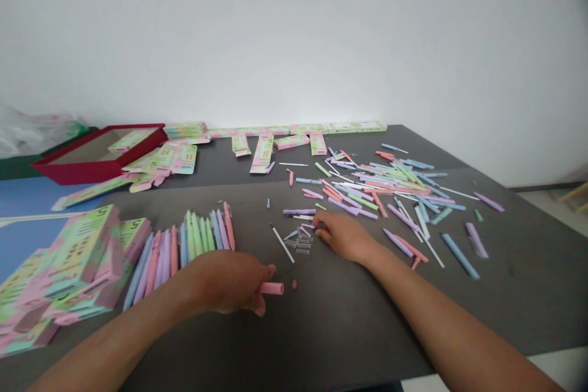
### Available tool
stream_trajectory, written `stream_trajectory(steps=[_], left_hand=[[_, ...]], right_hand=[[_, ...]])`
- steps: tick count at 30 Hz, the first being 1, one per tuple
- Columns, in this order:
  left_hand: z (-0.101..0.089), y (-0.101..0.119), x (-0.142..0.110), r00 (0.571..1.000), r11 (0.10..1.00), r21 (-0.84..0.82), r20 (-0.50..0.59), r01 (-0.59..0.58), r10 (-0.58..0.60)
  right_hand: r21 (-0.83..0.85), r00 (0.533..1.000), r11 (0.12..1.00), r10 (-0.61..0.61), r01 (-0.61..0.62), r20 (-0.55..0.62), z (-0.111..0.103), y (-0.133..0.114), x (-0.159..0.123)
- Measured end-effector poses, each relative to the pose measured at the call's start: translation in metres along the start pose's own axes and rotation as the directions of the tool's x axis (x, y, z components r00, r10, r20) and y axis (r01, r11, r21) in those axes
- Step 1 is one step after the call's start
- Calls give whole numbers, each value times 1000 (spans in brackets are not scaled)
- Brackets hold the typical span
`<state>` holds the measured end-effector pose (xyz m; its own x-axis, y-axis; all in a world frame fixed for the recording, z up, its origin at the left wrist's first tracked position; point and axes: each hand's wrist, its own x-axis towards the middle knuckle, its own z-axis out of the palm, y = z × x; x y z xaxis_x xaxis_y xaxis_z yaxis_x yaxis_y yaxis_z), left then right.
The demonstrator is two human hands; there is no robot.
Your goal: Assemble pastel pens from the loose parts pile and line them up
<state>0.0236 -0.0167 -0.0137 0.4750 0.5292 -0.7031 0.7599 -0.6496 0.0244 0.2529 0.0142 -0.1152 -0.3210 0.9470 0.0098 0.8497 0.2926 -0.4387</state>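
Note:
My left hand (229, 282) is closed around a pink pen barrel (273, 288), whose open end points right. Just beyond that end lies a small pink pen part (294, 284). My right hand (342, 234) rests low over the table, fingertips pinched together beside small purple clips (305, 229) and clear plastic tubes (303, 244). Whatever is between those fingertips is too small to make out. A white pen refill (282, 244) lies between my hands. A purple barrel (299, 212) sits just beyond the right fingertips.
Assembled pastel pens (193, 236) stand in a row on the left, beside stacked pen boxes (82, 251). A loose heap of pen parts (367, 187) spreads across the right. Behind are a red tray (78, 170), flattened boxes (160, 159) and the wall (294, 43).

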Motion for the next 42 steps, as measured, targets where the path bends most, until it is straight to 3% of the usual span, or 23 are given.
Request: stream_trajectory(steps=[5, 10, 22, 42], left_hand=[[-1, 2, 1, 1000, 1000, 7, 12, 12, -12], [-4, 7, 1, 999, 1000, 14, 30, 18, -18], [0, 13, 5, 999, 999, 44, 20, 24, -25], [-2, 19, 2, 1000, 999, 44, 6, 4, -5]], right_hand=[[28, 998, 999, 34, -33, -45, -4, 9, 1], [64, 1000, 998, -11, 11, -7, 1, -2, -2], [-70, 1000, 998, 0, 0, -3, 10, -14, -3], [44, 992, 991, -124, 123, 19, 8, -8, -2]])
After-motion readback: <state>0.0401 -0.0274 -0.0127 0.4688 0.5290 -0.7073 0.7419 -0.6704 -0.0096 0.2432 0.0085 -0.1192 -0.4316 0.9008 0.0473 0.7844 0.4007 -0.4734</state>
